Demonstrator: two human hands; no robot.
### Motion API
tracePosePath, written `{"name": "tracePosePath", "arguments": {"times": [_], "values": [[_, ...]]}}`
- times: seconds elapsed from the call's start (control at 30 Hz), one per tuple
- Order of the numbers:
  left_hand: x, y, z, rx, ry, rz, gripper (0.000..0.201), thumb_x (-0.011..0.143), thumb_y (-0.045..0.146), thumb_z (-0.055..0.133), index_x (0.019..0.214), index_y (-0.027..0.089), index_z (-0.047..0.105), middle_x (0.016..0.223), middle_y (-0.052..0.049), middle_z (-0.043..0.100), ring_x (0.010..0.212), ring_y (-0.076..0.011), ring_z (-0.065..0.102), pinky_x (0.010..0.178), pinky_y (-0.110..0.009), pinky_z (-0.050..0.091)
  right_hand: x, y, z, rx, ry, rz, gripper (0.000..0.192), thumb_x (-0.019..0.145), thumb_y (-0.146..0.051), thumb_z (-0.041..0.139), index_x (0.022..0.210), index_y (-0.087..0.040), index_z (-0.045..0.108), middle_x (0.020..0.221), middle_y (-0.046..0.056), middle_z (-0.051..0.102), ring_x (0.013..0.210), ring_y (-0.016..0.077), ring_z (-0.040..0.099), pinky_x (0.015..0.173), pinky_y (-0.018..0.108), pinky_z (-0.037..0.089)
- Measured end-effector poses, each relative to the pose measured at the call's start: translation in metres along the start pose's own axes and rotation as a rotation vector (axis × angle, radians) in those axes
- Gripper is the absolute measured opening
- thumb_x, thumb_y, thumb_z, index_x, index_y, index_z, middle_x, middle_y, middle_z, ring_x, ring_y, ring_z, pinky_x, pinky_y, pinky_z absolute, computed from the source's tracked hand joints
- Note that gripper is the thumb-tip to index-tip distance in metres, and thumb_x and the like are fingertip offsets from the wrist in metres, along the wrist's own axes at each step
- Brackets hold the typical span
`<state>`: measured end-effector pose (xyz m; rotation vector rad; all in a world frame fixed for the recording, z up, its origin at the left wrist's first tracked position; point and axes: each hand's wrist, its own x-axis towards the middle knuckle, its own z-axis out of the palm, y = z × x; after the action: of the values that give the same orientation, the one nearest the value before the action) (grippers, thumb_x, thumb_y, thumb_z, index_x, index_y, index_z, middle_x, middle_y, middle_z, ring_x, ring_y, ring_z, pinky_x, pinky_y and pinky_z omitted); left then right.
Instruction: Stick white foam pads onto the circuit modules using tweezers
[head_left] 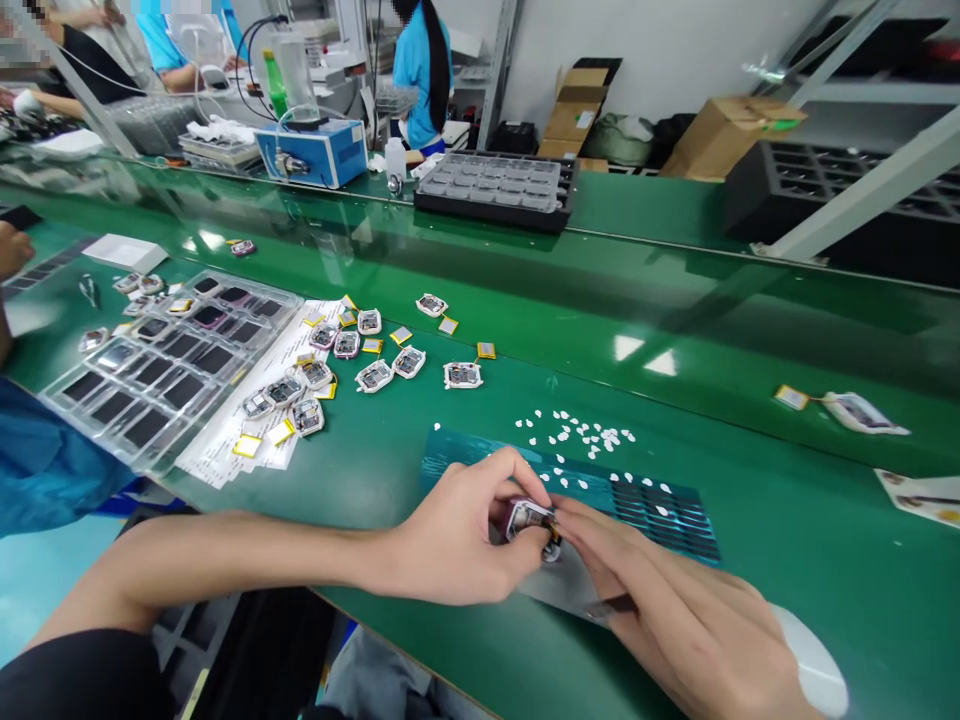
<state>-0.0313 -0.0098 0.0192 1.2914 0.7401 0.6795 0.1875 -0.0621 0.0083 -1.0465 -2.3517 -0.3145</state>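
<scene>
My left hand (472, 530) is closed around a small watch-like device (529, 516) with its circuit board exposed and a purplish edge. It is held just above the bench. My right hand (660, 590) meets it from the right, fingertips pressed together at its edge; what they pinch is hidden. A dark metallic piece (611, 607) shows under the right palm, its kind unclear. Beneath both hands lie a grey sheet and a teal sheet with dark slots (667, 515). Small white drop-shaped stickers (607, 438) are scattered just beyond.
Several open white-cased devices with yellow-edged batteries (409, 362) lie left of my hands. Further left is a clear compartment tray (180, 350) on printed paper. One device (862, 412) lies at right. A blue machine (311, 152) and black tray (491, 190) stand behind. Other people work nearby.
</scene>
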Motion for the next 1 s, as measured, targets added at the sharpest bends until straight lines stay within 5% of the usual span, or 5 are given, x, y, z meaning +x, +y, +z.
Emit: {"name": "tracePosePath", "arguments": {"times": [0.37,0.57,0.67,0.8,1.0], "values": [[-0.002,-0.001,0.000,0.134,0.066,0.144,0.014,0.084,0.020,0.062,0.085,0.021,0.048,0.060,0.006,0.053,0.049,-0.0093,0.058,0.042,-0.017,0.034,0.009,-0.017,-0.003,0.002,0.001,0.068,0.071,0.100,-0.006,0.049,0.167,-0.019,0.029,0.124,0.007,0.077,0.089,0.0190,0.079,0.079,0.023,0.064],[-0.001,0.000,-0.001,0.181,0.004,0.185,0.010,0.085,0.019,0.060,0.086,0.021,0.050,0.062,0.005,0.056,0.051,-0.0090,0.058,0.045,-0.019,0.037,0.028,-0.017,-0.002,0.303,0.056,0.354,0.011,0.106,-0.027,0.057,0.107,-0.025,0.068,0.070,-0.006,0.072,0.044,0.0084,0.059,0.042,0.019,0.047],[-0.001,0.002,-0.004,0.279,-0.040,0.214,0.009,0.088,0.020,0.058,0.093,0.021,0.051,0.066,0.005,0.060,0.054,-0.0089,0.058,0.050,-0.020,0.039,0.032,-0.015,-0.003,0.441,0.010,0.436,0.013,0.105,-0.036,0.060,0.099,-0.026,0.067,0.050,-0.011,0.053,0.033,0.0087,0.045,0.033,0.021,0.037],[0.001,0.006,-0.010,0.352,-0.140,0.254,0.012,0.092,0.020,0.059,0.101,0.020,0.053,0.078,0.003,0.067,0.064,-0.0088,0.062,0.062,-0.021,0.047,0.032,-0.015,-0.003,0.454,0.007,0.511,0.020,0.103,-0.043,0.062,0.093,-0.027,0.068,0.060,-0.007,0.067,0.039,0.0088,0.053,0.036,0.021,0.039],[0.015,0.018,-0.021,0.087,-0.172,0.207,0.008,0.094,0.026,0.061,0.094,0.018,0.058,0.085,-0.002,0.068,0.072,-0.0101,0.063,0.066,-0.023,0.050,0.022,-0.007,-0.005,0.636,0.043,0.777,0.034,0.101,-0.052,0.061,0.082,-0.029,0.077,0.046,-0.005,0.051,0.037,0.0098,0.045,0.041,0.025,0.039]]}}
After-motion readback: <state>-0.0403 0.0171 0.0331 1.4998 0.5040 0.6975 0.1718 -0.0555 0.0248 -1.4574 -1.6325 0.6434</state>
